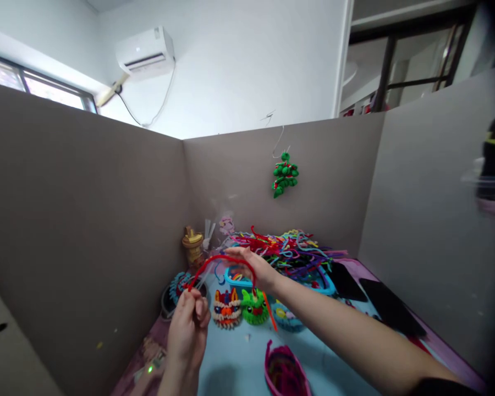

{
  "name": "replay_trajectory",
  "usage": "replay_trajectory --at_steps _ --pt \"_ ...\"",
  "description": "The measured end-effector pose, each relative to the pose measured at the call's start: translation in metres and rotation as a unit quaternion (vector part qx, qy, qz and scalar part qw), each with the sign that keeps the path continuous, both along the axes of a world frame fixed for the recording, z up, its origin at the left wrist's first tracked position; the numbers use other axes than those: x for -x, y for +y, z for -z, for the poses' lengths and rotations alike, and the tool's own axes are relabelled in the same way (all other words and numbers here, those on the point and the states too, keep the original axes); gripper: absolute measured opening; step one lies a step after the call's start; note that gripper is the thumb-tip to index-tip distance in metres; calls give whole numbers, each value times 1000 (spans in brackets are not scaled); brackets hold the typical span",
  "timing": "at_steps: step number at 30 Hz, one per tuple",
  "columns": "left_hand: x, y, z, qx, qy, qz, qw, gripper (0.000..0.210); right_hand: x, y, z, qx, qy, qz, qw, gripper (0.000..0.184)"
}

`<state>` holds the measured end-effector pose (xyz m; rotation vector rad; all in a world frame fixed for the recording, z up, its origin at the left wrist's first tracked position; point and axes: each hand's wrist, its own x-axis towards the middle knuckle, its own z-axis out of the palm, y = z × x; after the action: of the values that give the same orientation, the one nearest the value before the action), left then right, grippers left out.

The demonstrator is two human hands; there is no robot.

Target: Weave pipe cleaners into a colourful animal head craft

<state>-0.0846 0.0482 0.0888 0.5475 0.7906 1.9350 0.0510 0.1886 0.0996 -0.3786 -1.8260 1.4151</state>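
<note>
Evidently, the left panel (86, 220) bounds the work on that side; over it, the sticker on the air conditioner (144, 52) is too small to read. A bowl (167, 308) stands close to the panel, just beside the left hand (187, 322), whose fingers are closed, pinching one end of a red cord (220, 257). The cord arches up and across between the hands, above a lion face (226, 312) and a green face (254, 311), with the mat (231, 352) visible nearer. It bends down at the right hand (262, 272), whose fingers reach leftward, spread; whether they grip it, I cannot tell. A heaped tray (329, 287) crowds the room behind this hand, and black slabs (390, 305) lie before the right panel (429, 209)
</note>
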Motion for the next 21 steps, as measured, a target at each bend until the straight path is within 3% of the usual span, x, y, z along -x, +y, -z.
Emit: replay_trajectory --at_steps 1,3,6,8,11,13,15,21 --pt "-4 -2 1 0 4 4 1000 33 -6 -18 -5 74 15 -57 996 58" --pt "-10 -7 2 -4 17 -2 1000 35 -24 -49 -12 165 30 -100 981 58" --pt "-14 -17 8 -7 63 -28 998 39 -62 -82 -16 202 -32 -95 974 50" --pt "-13 -28 13 1 125 -50 991 38 -90 -95 -15 156 -99 -45 982 37" --pt "-11 -51 22 21 283 -61 957 34 -130 -110 -12 -3 -235 92 968 18" --pt "-9 -68 27 29 400 -49 915 29 -155 -118 -8 -123 -304 184 926 16" --pt "-9 -81 31 45 490 -47 869 22 -176 -124 -1 -178 -347 236 890 20" --pt "-11 -89 42 47 691 -63 719 19 -220 -137 23 -255 -398 263 841 23"
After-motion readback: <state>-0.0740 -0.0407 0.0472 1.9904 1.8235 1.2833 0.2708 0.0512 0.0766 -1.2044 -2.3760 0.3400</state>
